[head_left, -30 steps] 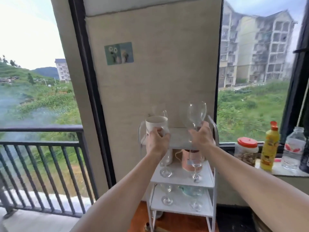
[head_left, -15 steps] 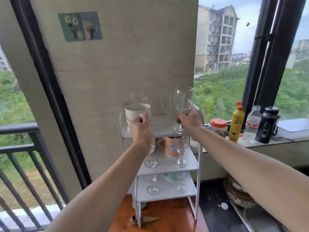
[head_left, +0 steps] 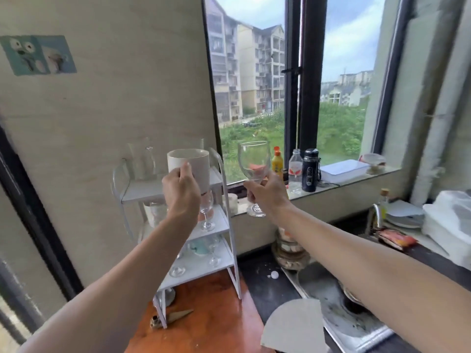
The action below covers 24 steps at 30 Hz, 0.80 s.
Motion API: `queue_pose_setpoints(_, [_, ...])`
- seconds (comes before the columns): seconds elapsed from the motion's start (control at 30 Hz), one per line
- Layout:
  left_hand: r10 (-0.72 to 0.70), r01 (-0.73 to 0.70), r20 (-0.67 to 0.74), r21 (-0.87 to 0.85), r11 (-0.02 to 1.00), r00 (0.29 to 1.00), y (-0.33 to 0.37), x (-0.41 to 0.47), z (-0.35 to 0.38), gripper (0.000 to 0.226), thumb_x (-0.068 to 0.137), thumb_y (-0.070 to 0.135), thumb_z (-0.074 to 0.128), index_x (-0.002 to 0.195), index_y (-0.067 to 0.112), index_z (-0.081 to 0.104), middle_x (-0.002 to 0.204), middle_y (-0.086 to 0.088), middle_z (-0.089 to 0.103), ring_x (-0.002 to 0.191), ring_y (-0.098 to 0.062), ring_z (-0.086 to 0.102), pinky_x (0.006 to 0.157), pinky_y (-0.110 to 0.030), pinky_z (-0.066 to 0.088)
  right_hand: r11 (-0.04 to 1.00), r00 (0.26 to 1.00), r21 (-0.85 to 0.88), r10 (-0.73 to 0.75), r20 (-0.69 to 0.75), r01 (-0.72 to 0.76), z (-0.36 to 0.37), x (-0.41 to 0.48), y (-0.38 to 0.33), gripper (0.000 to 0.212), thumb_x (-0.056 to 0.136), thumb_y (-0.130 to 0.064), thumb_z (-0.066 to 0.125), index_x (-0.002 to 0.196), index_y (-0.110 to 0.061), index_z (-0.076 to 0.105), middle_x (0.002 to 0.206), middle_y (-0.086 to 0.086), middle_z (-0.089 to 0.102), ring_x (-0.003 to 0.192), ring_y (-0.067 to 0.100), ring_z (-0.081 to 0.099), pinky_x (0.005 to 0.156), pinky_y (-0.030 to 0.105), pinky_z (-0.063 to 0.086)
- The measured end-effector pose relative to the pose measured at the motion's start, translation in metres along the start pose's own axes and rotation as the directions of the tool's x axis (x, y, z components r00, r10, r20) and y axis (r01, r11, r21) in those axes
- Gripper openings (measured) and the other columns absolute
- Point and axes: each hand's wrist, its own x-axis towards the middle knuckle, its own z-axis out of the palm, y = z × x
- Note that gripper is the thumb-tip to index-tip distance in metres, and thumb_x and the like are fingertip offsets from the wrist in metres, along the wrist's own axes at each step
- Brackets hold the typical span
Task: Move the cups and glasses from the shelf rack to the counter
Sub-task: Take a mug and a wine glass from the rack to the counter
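My left hand point(head_left: 181, 192) grips a white ceramic mug point(head_left: 190, 166), held in the air in front of the top tier of the white shelf rack point(head_left: 230, 225). My right hand point(head_left: 267, 193) holds a clear wine glass point(head_left: 254, 159) by its stem, to the right of the rack and in front of the window. A clear glass pitcher point(head_left: 142, 159) still stands on the top tier. More wine glasses point(head_left: 207, 212) stand on the middle and bottom tiers, partly hidden by my left arm.
The rack stands on a wooden surface point(head_left: 204, 322). On the window sill sit a yellow bottle point(head_left: 277, 163), a water bottle point(head_left: 295, 168), a black flask point(head_left: 310, 170) and a white box point(head_left: 342, 169). A dark counter with a sink point(head_left: 339, 314) lies lower right; plates and containers point(head_left: 448, 220) sit far right.
Both hands have lifted the mug and the wine glass clear of the rack's top tier and carried them rightward. My view has swung right, toward the window and sink.
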Motion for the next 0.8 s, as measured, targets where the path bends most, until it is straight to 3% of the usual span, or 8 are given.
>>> queue_pose_setpoints(0.07, [-0.007, 0.007, 0.055, 0.005, 1.0, 0.998, 0.003, -0.036, 0.017, 0.039, 0.093, 0.035, 0.046, 0.063, 0.012, 0.055, 0.066, -0.003, 0.055, 0.063, -0.02, 0.05, 0.061, -0.034, 0.045, 0.999, 0.997, -0.006, 0.038, -0.06, -0.039, -0.043, -0.026, 0.014, 0.024, 0.075, -0.025, 0.07, 0.095, -0.029, 0.058, 0.092, 0.009, 0.068, 0.076, 0.027, 0.063, 0.075, 0.049, 0.053])
queue_pose_setpoints(0.13, [-0.027, 0.027, 0.119, 0.002, 1.0, 0.993, 0.002, -0.077, 0.039, 0.037, 0.093, 0.034, 0.045, 0.07, 0.009, 0.059, 0.07, -0.004, 0.057, 0.068, -0.02, 0.051, 0.063, -0.034, 0.045, 0.995, 0.988, -0.039, 0.087, -0.125, -0.092, -0.096, -0.055, 0.029, 0.021, 0.074, -0.027, 0.069, 0.09, -0.029, 0.056, 0.089, 0.008, 0.067, 0.075, 0.026, 0.063, 0.077, 0.051, 0.054])
queue_pose_setpoints(0.23, [-0.085, 0.087, 0.262, 0.007, 0.996, 0.961, -0.001, -0.151, 0.073, 0.038, 0.093, 0.028, 0.047, 0.057, 0.015, 0.048, 0.062, -0.003, 0.052, 0.059, -0.02, 0.045, 0.051, -0.029, 0.034, 0.976, 0.956, -0.126, 0.138, -0.26, -0.176, -0.18, -0.104, 0.052, 0.02, 0.075, -0.031, 0.067, 0.09, -0.031, 0.054, 0.092, 0.007, 0.067, 0.08, 0.027, 0.068, 0.077, 0.045, 0.056])
queue_pose_setpoints(0.37, [-0.172, 0.183, 0.396, 0.011, 0.983, 0.902, -0.009, -0.229, 0.119, 0.035, 0.09, 0.017, 0.044, 0.054, 0.016, 0.047, 0.066, -0.011, 0.052, 0.063, -0.025, 0.045, 0.058, -0.032, 0.036, 0.959, 0.896, -0.121, 0.188, -0.401, -0.255, -0.27, -0.155, 0.069, 0.019, 0.075, -0.025, 0.07, 0.085, -0.029, 0.055, 0.085, 0.004, 0.068, 0.081, 0.03, 0.068, 0.082, 0.05, 0.055])
queue_pose_setpoints(0.43, [-0.185, 0.201, 0.497, 0.023, 0.979, 0.848, -0.008, -0.273, 0.148, 0.035, 0.089, 0.014, 0.043, 0.054, 0.015, 0.047, 0.064, -0.01, 0.05, 0.063, -0.025, 0.043, 0.052, -0.028, 0.036, 0.95, 0.851, -0.134, 0.184, -0.493, -0.283, -0.32, -0.18, 0.072, 0.019, 0.075, -0.026, 0.071, 0.084, -0.03, 0.055, 0.091, 0.005, 0.069, 0.085, 0.031, 0.068, 0.082, 0.048, 0.055])
queue_pose_setpoints(0.5, [-0.181, 0.205, 0.566, 0.021, 0.979, 0.805, -0.004, -0.313, 0.178, 0.038, 0.091, 0.014, 0.043, 0.053, 0.015, 0.047, 0.061, -0.007, 0.049, 0.058, -0.02, 0.041, 0.039, -0.022, 0.037, 0.947, 0.794, -0.115, 0.181, -0.58, -0.3, -0.369, -0.201, 0.074, 0.02, 0.075, -0.027, 0.072, 0.085, -0.028, 0.055, 0.09, 0.008, 0.069, 0.078, 0.027, 0.068, 0.075, 0.043, 0.056])
queue_pose_setpoints(0.6, [-0.179, 0.231, 0.681, 0.014, 0.973, 0.71, -0.001, -0.364, 0.226, 0.041, 0.093, 0.018, 0.045, 0.051, 0.017, 0.046, 0.058, -0.003, 0.046, 0.059, -0.02, 0.039, 0.049, -0.029, 0.033, 0.937, 0.701, -0.079, 0.198, -0.685, -0.341, -0.435, -0.231, 0.077, 0.017, 0.076, -0.021, 0.07, 0.084, -0.026, 0.056, 0.072, 0.002, 0.067, 0.054, 0.012, 0.063, 0.061, 0.033, 0.053])
queue_pose_setpoints(0.8, [-0.158, 0.279, 0.844, 0.01, 0.96, 0.513, 0.002, -0.456, 0.329, 0.039, 0.093, 0.017, 0.046, 0.054, 0.015, 0.043, 0.056, -0.003, 0.042, 0.058, -0.02, 0.037, 0.056, -0.032, 0.028, 0.904, 0.497, -0.036, 0.201, -0.844, -0.426, -0.563, -0.274, 0.089, 0.019, 0.079, -0.014, 0.068, 0.096, -0.017, 0.06, 0.072, 0.005, 0.067, 0.057, 0.014, 0.062, 0.045, 0.023, 0.044])
